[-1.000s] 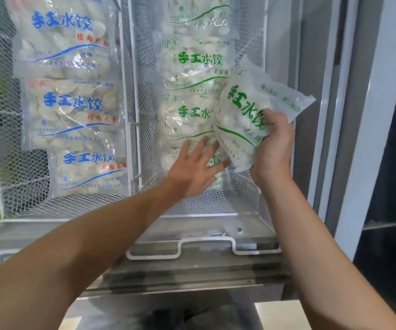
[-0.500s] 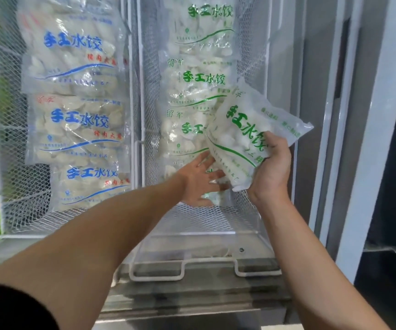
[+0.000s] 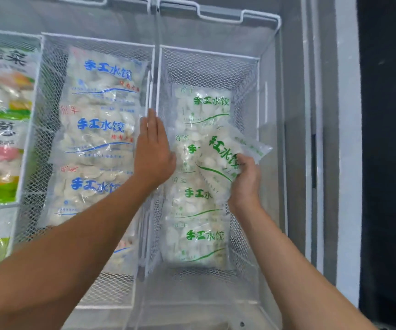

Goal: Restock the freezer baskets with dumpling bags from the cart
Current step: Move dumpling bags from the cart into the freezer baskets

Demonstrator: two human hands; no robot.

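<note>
- Head view, looking down into a freezer: the right hand grips a green-lettered dumpling bag, tilted over the row of like bags in the right wire basket.
- Left hand lies flat, fingers straight and together, over the divider between the right basket and the basket of blue-lettered bags.
- To seat it well, I judge the bag should be turned square with the row and laid label up.
- Cart is out of view; the bag's lower corner hides behind the palm; left-edge packets are cut off.
</note>
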